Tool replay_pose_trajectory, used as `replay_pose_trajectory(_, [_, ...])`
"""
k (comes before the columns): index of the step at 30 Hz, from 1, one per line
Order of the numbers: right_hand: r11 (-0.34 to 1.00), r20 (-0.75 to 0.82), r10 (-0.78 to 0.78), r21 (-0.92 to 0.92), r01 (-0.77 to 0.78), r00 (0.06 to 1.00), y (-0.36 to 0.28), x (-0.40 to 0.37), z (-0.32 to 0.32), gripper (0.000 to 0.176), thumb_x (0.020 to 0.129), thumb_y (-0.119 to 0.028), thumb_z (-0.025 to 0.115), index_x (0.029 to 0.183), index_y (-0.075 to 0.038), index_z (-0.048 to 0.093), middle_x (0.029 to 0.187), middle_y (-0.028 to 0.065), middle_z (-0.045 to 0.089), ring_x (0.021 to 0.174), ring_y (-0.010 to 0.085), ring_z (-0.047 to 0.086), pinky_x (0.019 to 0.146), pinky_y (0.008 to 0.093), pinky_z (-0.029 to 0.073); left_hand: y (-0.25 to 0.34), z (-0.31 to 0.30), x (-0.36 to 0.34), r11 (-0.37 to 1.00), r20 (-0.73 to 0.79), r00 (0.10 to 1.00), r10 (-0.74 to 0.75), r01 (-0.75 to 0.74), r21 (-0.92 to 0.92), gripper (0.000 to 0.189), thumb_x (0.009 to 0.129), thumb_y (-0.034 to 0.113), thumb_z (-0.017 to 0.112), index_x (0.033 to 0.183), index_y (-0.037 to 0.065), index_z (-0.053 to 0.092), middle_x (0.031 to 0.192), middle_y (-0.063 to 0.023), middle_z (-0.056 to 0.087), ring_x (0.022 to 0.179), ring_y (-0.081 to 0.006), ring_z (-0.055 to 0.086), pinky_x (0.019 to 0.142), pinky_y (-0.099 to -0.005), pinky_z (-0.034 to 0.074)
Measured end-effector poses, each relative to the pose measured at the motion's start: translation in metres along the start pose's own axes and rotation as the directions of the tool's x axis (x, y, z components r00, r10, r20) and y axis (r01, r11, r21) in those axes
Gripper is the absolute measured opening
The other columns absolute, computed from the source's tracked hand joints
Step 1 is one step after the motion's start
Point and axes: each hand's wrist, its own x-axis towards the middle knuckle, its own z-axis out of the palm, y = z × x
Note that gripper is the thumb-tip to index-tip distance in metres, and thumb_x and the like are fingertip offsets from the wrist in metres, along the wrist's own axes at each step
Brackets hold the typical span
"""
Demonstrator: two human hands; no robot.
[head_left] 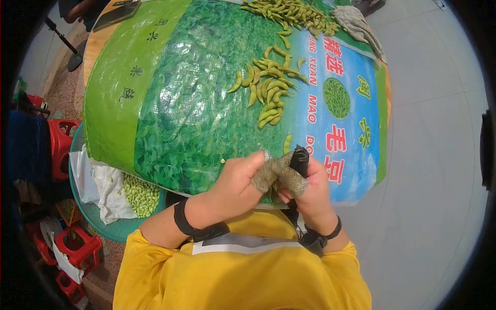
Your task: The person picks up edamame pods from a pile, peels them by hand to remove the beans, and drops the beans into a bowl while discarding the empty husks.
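Note:
My left hand (pixel 233 178) and my right hand (pixel 316 192) meet at the near edge of the table, fingers curled in and pressed together. Greyish-brown wrapping covers some of the fingers, and black material shows on the right hand. Whatever lies between the fingertips is hidden. A single green soybean pod (pixel 288 143) lies just beyond my hands. Farther up is a loose group of soybean pods (pixel 269 88), and a larger heap of pods (pixel 294 14) sits at the far edge.
A printed green and blue plastic sheet (pixel 191 93) covers the table. At the left, a green basket (pixel 90 209) holds a white cloth (pixel 109 194) and shelled beans (pixel 140 196). Red stools (pixel 77 245) stand beyond it. A grey cloth (pixel 356 26) and a phone-like dark object (pixel 116 15) lie at the far side.

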Motion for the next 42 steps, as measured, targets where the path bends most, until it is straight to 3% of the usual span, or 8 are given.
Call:
replay_pose_trajectory(12, [0.733,0.152,0.349,0.571,-0.370,0.925,-0.005,0.008,-0.005,0.017,0.086,-0.017,0.060,0.097,-0.006,0.054,0.063,-0.0008,0.046,0.047,0.0054,0.038,0.042,0.0202,0.031,0.011,-0.007,0.001,0.828,0.111,0.924,-0.367,0.378,-0.413,0.019,0.095,0.020,0.046,0.098,0.004,0.056,0.062,0.0024,0.049,0.053,-0.0040,0.044,0.048,-0.0191,0.034])
replay_pose_trajectory(19, [0.991,0.008,0.117,0.067,-0.117,0.993,-0.015,0.006,0.003,0.016,0.086,-0.014,0.062,0.095,-0.002,0.057,0.075,0.0011,0.058,0.061,0.0056,0.051,0.053,0.0212,0.041,0.008,-0.010,0.000,0.834,0.076,0.938,-0.338,0.336,-0.438,0.019,0.095,0.017,0.044,0.101,0.005,0.056,0.061,0.0027,0.048,0.052,-0.0038,0.043,0.047,-0.0191,0.033])
replay_pose_trajectory(26, [0.932,-0.018,-0.165,-0.330,0.149,0.986,-0.012,0.004,0.001,0.014,0.081,-0.008,0.066,0.090,0.000,0.059,0.075,0.0021,0.061,0.068,0.0058,0.054,0.059,0.0235,0.044,0.003,-0.008,-0.001,0.878,-0.027,0.937,-0.348,0.315,-0.359,0.015,0.093,0.014,0.048,0.096,0.003,0.058,0.059,0.0000,0.050,0.051,-0.0066,0.046,0.046,-0.0229,0.037])
replay_pose_trajectory(29, [0.635,0.031,-0.324,-0.733,0.242,0.945,-0.012,0.000,-0.001,0.016,0.077,-0.010,0.069,0.085,-0.001,0.060,0.067,0.0033,0.056,0.061,0.0069,0.051,0.052,0.0257,0.041,0.004,-0.006,-0.004,0.989,-0.139,0.984,-0.110,0.123,0.088,0.016,0.092,0.016,0.049,0.091,0.002,0.056,0.059,-0.0076,0.050,0.053,-0.0121,0.051,0.049,-0.0285,0.042])
replay_pose_trajectory(32, [0.690,0.103,-0.346,-0.646,0.327,0.933,-0.013,-0.002,0.000,0.018,0.074,-0.012,0.071,0.083,-0.002,0.059,0.061,0.0054,0.049,0.056,0.0088,0.049,0.048,0.0274,0.038,-0.004,-0.005,-0.003,0.935,-0.054,0.984,0.172,-0.146,0.324,0.017,0.091,0.018,0.051,0.089,0.001,0.055,0.062,-0.0141,0.049,0.056,-0.0162,0.055,0.053,-0.0326,0.044])
replay_pose_trajectory(36, [0.993,0.118,0.015,-0.115,-0.001,0.993,-0.026,-0.004,0.001,0.014,0.082,-0.012,0.065,0.089,-0.001,0.058,0.073,-0.0023,0.056,0.066,0.0036,0.048,0.056,0.0218,0.040,0.001,-0.006,-0.005,0.996,0.083,0.995,-0.050,0.056,-0.070,0.017,0.092,0.019,0.051,0.089,0.003,0.056,0.062,-0.0050,0.052,0.056,-0.0118,0.053,0.050,-0.0277,0.042])
replay_pose_trajectory(40, [0.998,0.152,0.058,-0.011,-0.057,0.987,-0.023,-0.002,-0.013,0.015,0.087,-0.014,0.061,0.092,0.000,0.058,0.083,-0.0047,0.057,0.074,0.0020,0.048,0.060,0.0205,0.040,0.008,-0.010,-0.004,0.790,0.249,0.916,-0.315,0.399,-0.466,0.014,0.092,0.017,0.051,0.090,0.004,0.057,0.066,0.0009,0.052,0.055,-0.0070,0.050,0.048,-0.0216,0.038])
replay_pose_trajectory(42, [0.979,0.218,0.153,-0.169,-0.117,0.964,-0.028,0.006,-0.027,0.019,0.085,-0.017,0.063,0.093,0.000,0.059,0.078,0.0027,0.062,0.068,0.0100,0.057,0.058,0.0257,0.043,0.004,-0.010,-0.003,0.809,0.163,0.951,-0.264,0.310,-0.500,0.016,0.091,0.018,0.052,0.092,0.004,0.057,0.067,-0.0010,0.053,0.053,-0.0064,0.047,0.047,-0.0205,0.035])
